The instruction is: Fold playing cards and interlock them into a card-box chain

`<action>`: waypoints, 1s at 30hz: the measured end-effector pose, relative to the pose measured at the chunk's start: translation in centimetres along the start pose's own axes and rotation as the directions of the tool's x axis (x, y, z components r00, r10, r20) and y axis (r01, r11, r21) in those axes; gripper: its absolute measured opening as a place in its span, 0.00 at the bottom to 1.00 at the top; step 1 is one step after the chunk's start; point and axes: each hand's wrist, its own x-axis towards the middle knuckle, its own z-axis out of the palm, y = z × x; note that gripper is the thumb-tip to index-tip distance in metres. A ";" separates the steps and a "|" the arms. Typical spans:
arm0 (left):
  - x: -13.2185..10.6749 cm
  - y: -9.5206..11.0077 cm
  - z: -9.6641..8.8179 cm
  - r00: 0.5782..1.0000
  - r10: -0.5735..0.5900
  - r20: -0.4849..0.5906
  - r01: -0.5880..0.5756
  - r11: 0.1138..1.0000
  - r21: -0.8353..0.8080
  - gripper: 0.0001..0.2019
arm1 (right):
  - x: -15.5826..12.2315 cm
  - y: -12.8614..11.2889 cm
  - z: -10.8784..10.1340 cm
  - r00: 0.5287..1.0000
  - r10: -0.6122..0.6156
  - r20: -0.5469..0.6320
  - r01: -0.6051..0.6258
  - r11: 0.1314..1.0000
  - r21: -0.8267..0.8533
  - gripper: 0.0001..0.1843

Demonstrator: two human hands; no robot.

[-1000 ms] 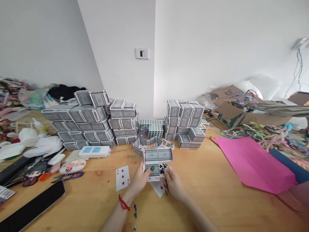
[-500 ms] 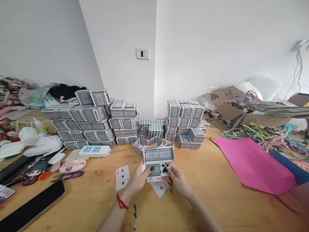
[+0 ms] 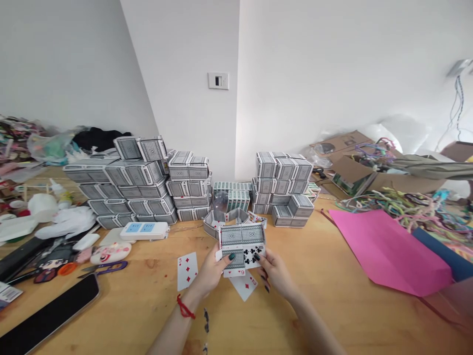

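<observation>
Both hands hold a small folded playing-card piece (image 3: pixel 242 246) just above the wooden table (image 3: pixel 325 301). My left hand (image 3: pixel 213 272) pinches its left side, thumb on the patterned back. My right hand (image 3: pixel 275 272) grips the right side, where a clubs card face shows. A red two card (image 3: pixel 244 285) lies on the table under the hands. A red three of diamonds (image 3: pixel 187 270) lies flat to the left. Behind the piece stands an open ring of folded cards (image 3: pixel 227 219).
Stacks of folded-card blocks (image 3: pixel 136 185) and another block stack (image 3: pixel 283 187) line the back wall. A pink paper sheet (image 3: pixel 388 251) lies at right beside coloured cords (image 3: pixel 414 209) and a cardboard box (image 3: pixel 358 167). A phone (image 3: pixel 51 315), scissors (image 3: pixel 105 268) and a power strip (image 3: pixel 144 230) lie at left.
My right hand has slid to the right along the card piece, uncovering more of the clubs face and the red two beneath. The left hand has kept its grip.
</observation>
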 end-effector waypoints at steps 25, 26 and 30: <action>0.0 -1.3 0.5 0.998 0.050 -0.027 -0.048 0.996 0.071 0.24 | -0.1 1.1 1.4 0.993 0.107 0.050 -0.107 0.994 0.013 0.19; -0.1 -1.3 0.6 0.998 0.047 -0.035 -0.044 0.996 0.078 0.24 | -0.1 1.0 1.5 0.992 0.112 0.050 -0.113 0.993 0.021 0.19; -0.1 -1.5 0.6 0.998 0.043 -0.036 -0.039 0.993 0.109 0.23 | -0.2 0.5 1.8 0.992 0.118 0.044 -0.119 0.993 0.015 0.18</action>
